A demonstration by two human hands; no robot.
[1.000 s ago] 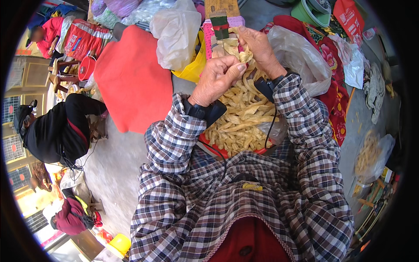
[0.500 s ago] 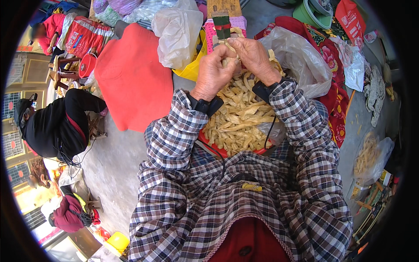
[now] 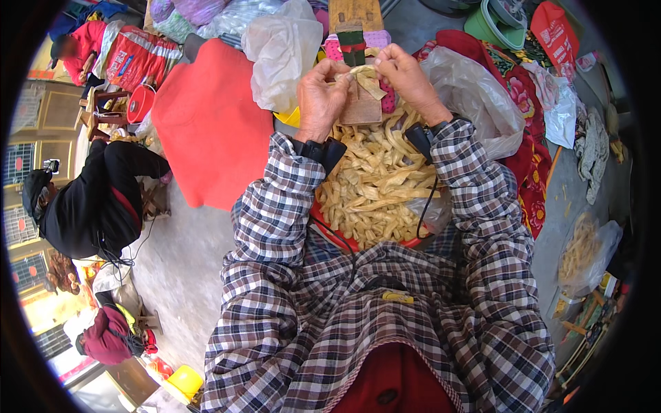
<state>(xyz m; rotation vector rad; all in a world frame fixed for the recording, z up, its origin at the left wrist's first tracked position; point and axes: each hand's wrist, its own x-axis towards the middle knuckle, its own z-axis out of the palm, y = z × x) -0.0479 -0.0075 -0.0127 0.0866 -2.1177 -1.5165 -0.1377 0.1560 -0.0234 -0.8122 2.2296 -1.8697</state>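
Note:
My left hand (image 3: 323, 96) and my right hand (image 3: 407, 77) are raised in front of me over a heap of pale straw-coloured strips (image 3: 375, 182). Between them a flat, folded straw-coloured strip (image 3: 369, 82) is pinched, its left part in my left fingers and its upper right end in my right fingertips. It lies against a wooden board (image 3: 363, 111), just below a dark green and red band (image 3: 353, 48) wrapped around the wood. The heap fills a red basin (image 3: 414, 241) on my lap. Both wrists wear black straps with cords.
A red cloth (image 3: 210, 127) and a white plastic bag (image 3: 279, 58) lie to the left. On the right are a clear bag (image 3: 475, 100), a flowered red cloth (image 3: 533, 175) and a green tub (image 3: 490, 29). Co-workers, one a person in black (image 3: 89, 199), sit at far left.
My hands have moved apart, left hand to the left, right hand to the right. The folded strip and the wooden board beneath it now show between them.

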